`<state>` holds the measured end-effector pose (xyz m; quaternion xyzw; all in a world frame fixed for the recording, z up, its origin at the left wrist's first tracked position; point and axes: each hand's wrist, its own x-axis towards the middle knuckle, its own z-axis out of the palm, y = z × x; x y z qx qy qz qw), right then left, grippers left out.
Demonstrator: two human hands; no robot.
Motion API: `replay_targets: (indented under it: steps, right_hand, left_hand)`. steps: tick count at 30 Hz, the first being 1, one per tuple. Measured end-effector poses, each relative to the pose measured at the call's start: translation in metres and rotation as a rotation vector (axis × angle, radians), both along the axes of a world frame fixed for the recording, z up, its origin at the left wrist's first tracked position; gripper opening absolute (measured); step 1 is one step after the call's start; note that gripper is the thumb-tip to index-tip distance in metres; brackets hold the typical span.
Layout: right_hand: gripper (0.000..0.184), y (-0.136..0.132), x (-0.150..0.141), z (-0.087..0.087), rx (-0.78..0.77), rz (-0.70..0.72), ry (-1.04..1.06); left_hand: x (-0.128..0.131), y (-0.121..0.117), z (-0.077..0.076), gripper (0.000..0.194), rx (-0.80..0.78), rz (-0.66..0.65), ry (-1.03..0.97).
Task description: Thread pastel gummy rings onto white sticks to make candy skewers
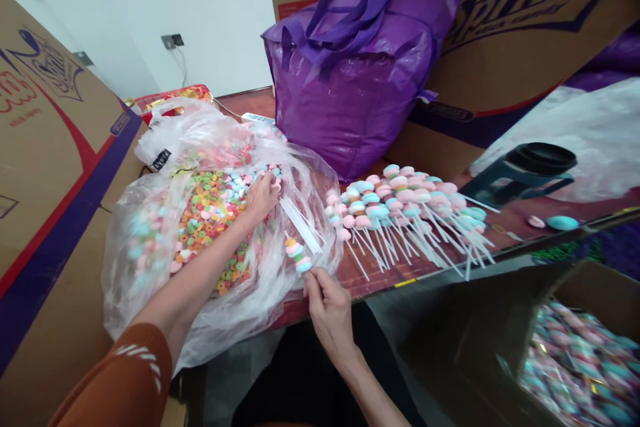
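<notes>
My right hand [330, 303] pinches the lower end of a candy skewer [299, 255], threaded with pastel marshmallows and coloured rings, held above the table's front edge. My left hand [263, 197] is down among pink, blue and white marshmallows [240, 181] in an open see-through plastic bag [220, 327]. Its fingers are curled inward; what lies between them is too small to make out. Green, orange and yellow candy rings [205, 213] fill the bag's middle. Beside that hand lies a bundle of bare white sticks [301, 223]. Finished-looking marshmallow skewers [400, 197] are piled to the right.
A purple bag [345, 93] stands behind, against large cardboard boxes [525, 20]. On the right are a dark bottle [525, 170] and loose marshmallows [563, 222]. Below the table edge, a box [480, 340] holds wrapped candies [580, 360]. A red basket [143, 104] sits back left.
</notes>
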<state>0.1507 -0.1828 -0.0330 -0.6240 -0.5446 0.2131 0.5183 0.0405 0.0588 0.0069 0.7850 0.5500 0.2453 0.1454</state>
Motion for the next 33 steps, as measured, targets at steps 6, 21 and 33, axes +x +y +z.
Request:
replay_targets:
  steps: [6,21,33]
  right_hand:
    - [0.033,0.000,0.001,0.002,0.000,-0.017,0.047]
    - [0.032,0.001,0.000,0.002,-0.019,-0.044,0.052]
    - [0.033,0.001,-0.002,0.003,-0.006,-0.056,0.062]
  left_hand:
    - [-0.034,-0.047,-0.002,0.023,-0.684,-0.267,-0.504]
    - [-0.034,-0.069,0.001,0.015,-0.095,-0.202,-0.390]
    - [-0.035,-0.072,-0.027,0.020,0.185,-0.494,0.042]
